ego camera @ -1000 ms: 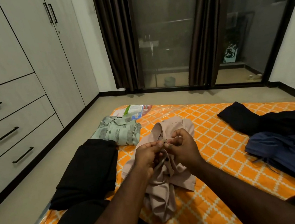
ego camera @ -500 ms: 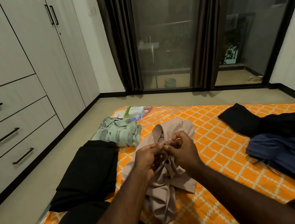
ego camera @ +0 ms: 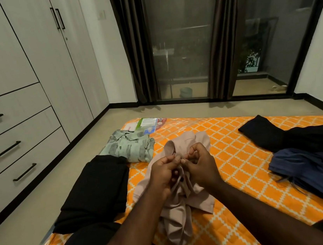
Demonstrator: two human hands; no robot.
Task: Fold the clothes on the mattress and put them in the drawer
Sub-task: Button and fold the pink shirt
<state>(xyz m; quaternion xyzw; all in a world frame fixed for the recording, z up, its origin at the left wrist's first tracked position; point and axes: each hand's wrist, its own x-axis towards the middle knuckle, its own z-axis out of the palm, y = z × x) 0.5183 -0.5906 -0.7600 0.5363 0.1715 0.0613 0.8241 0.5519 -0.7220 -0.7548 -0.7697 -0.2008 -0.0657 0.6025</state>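
A beige shirt [ego camera: 180, 219] lies crumpled on the orange patterned mattress [ego camera: 233, 166] in front of me. My left hand [ego camera: 164, 175] and my right hand [ego camera: 201, 165] meet over its front placket, each pinching the fabric near a dark button. A folded green printed shirt [ego camera: 129, 145] sits beyond to the left. Folded black trousers [ego camera: 96, 191] lie at the mattress's left edge. On the right lie a black garment [ego camera: 300, 135] and a dark blue one [ego camera: 321, 176], both unfolded. Three shut drawers [ego camera: 16, 138] with black handles are in the wardrobe at left.
A green and white packet [ego camera: 148, 124] lies at the mattress's far left corner. Bare floor runs between the mattress and the wardrobe. Dark curtains [ego camera: 136, 44] and glass sliding doors [ego camera: 181, 38] stand beyond the mattress. My dark-clad knees are at the bottom edge.
My hands have stayed on the beige shirt's placket, with the fingers shifting slightly. The view has tilted a little upward.
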